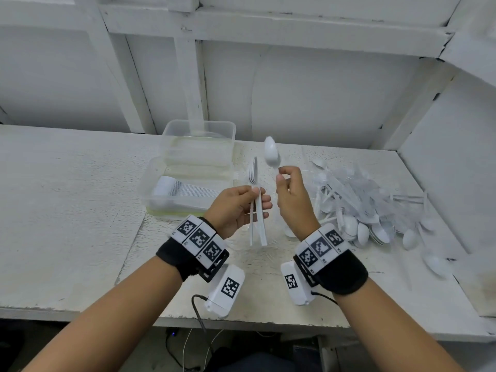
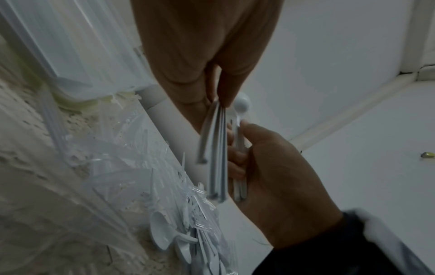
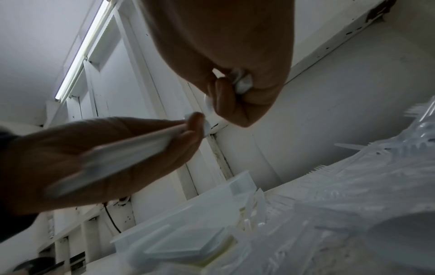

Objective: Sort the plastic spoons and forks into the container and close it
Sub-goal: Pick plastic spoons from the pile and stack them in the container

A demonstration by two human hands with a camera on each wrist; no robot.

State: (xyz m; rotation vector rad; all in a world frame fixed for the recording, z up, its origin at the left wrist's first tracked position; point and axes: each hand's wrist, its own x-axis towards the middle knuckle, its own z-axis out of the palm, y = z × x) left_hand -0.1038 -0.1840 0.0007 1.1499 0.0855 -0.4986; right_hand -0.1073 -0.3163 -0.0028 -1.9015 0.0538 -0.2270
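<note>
A person's left hand (image 1: 236, 205) grips a bundle of forks (image 1: 256, 200), tines apparently up; the right hand (image 1: 292, 200) pinches a spoon (image 1: 271, 153) upright beside it.

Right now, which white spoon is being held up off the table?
The single spoon pinched by its handle in the right hand, bowl pointing up. The other spoons lie in the loose pile on the table or stacked in the container.

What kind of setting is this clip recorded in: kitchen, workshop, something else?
Likely a bare workbench or packing station, not a kitchen: a worn white-painted bench against white boarded walls, a loose heap of plastic cutlery, and a clear container being filled.
</note>
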